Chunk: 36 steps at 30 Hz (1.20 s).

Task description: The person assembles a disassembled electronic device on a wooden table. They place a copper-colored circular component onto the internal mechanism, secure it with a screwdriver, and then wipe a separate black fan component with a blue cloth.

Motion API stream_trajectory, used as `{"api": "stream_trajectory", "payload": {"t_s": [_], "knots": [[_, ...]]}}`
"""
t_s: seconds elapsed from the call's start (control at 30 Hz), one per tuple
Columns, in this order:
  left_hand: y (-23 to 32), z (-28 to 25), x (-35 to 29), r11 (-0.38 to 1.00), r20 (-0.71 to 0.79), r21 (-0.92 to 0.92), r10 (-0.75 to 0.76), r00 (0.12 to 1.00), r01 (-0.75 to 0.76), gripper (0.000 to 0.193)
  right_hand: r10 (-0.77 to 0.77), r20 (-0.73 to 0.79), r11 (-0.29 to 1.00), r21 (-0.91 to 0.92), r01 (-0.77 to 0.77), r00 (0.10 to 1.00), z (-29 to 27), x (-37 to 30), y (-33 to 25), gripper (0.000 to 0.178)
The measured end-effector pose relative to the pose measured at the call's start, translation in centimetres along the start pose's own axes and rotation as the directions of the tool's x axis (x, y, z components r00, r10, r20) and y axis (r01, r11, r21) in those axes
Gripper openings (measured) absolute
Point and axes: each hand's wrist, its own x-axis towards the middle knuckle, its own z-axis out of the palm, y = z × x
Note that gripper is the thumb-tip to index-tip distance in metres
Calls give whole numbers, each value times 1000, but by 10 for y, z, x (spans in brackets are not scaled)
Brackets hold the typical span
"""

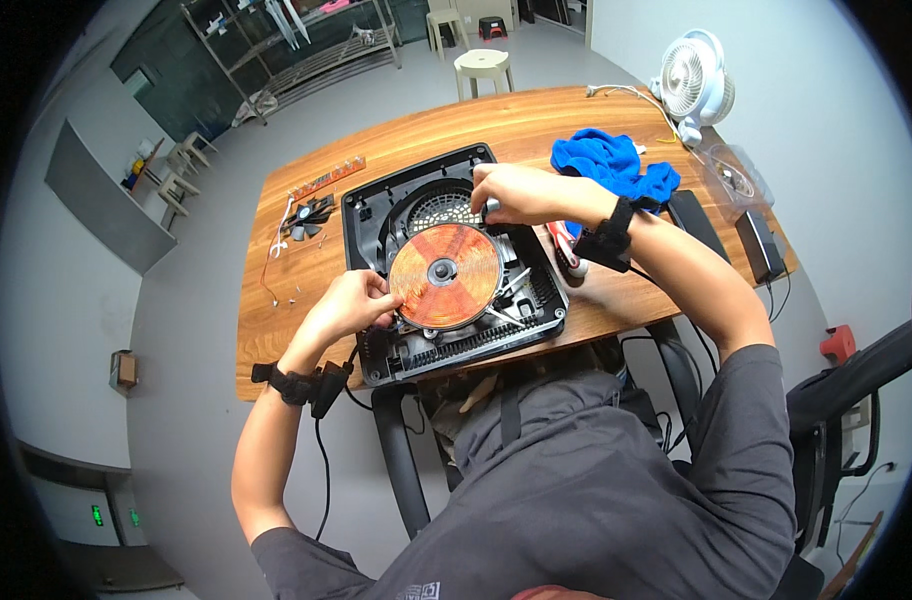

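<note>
A round copper induction coil (459, 247) lies over the open black housing of an induction cooker (416, 364) on the table. The thumb and fingers of my left hand (356, 303) are closed on the coil's left rim. At the far right side of the coil, my right hand (514, 194) is closed around a small greyish piece, too hidden by the fingers to name. Beyond the coil, a round vent grille (444, 207) shows in the housing floor.
On the left lie a small black fan (309, 215) with wires and an orange circuit board strip (328, 177). Right of the housing are a red and white object (568, 250), a blue cloth (608, 160), a black box (759, 246) and a white desk fan (691, 80).
</note>
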Motion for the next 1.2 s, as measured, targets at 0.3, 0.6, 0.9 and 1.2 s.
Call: {"api": "stream_trajectory", "payload": {"t_s": [0.3, 0.6, 0.9, 1.2], "knots": [[-4, -29, -3, 994, -211, -45, 86, 974, -98, 28, 359, -24, 900, -255, -353, 933, -18, -40, 32, 33], [-55, -84, -7, 990, -435, 133, 26, 900, 36, 17, 500, 142, 853, -252, -458, 854, -11, -68, 7, 44], [-115, -98, 12, 918, -540, 359, 60, 839, 166, 14, 561, 192, 826, -194, -530, 805, 11, -92, 22, 54], [-137, -94, 7, 852, -505, 451, -1, 863, 265, 18, 511, 197, 853, -236, -466, 837, 3, -84, -5, 58]]}}
